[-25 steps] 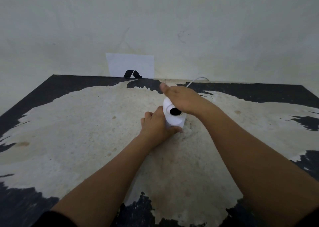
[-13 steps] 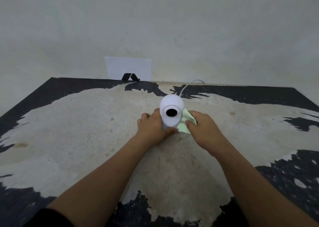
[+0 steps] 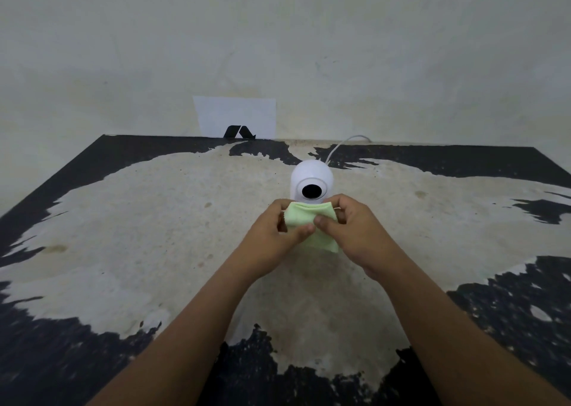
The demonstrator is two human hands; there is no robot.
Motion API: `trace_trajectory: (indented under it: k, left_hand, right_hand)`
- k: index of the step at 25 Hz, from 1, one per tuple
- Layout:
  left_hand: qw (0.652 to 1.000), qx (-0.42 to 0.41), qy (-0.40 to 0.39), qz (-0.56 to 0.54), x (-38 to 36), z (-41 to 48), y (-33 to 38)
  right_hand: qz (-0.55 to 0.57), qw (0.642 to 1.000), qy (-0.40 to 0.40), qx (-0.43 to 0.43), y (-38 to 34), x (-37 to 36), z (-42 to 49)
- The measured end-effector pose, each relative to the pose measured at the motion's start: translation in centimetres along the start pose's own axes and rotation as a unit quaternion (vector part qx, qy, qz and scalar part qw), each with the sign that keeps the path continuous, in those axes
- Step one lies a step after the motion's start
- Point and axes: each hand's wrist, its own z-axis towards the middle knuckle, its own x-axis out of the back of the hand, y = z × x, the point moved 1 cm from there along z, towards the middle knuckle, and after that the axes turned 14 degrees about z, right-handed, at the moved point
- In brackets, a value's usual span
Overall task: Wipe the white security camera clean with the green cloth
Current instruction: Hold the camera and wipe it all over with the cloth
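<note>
The white security camera (image 3: 311,175) stands upright near the middle of the table, its round black lens facing me. Its base is hidden behind my hands. A light green cloth (image 3: 306,215) is held just in front of the camera, below the lens, folded and hanging down. My left hand (image 3: 272,235) pinches the cloth's left side. My right hand (image 3: 352,232) pinches its right side. Both thumbs meet at the cloth's middle. Neither hand touches the camera.
A thin white cable (image 3: 340,146) runs from behind the camera to the table's back edge. A white card with a black logo (image 3: 236,118) leans on the wall. The table (image 3: 154,220) is worn, black at the edges, with a pale middle.
My left hand let go of the camera's base and took hold of the cloth. My right hand drew the cloth from the camera's right side to the front. The camera is left standing free.
</note>
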Motion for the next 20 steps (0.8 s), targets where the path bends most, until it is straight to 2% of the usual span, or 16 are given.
trace_trajectory:
  k: [2, 6, 13, 20]
  left_hand:
    - [1.000, 0.016, 0.016, -0.011, 0.4, 0.4, -0.4]
    - [0.998, 0.021, 0.061, 0.006, 1.2, 2.0, -0.7]
    - [0.987, 0.020, 0.146, 0.067, 0.7, 4.4, -0.8]
    - [0.987, 0.024, 0.150, 0.057, -1.2, 4.9, -1.4]
  right_hand:
    - [-0.011, 1.000, 0.007, 0.008, 0.1, 0.3, 0.1]
    - [-0.022, 0.993, 0.105, 0.056, -1.4, 1.6, 2.6]
    - [0.050, 0.997, 0.055, 0.001, -1.9, 0.8, 6.8]
    - [0.081, 0.995, 0.061, 0.005, -1.1, 1.0, 7.3]
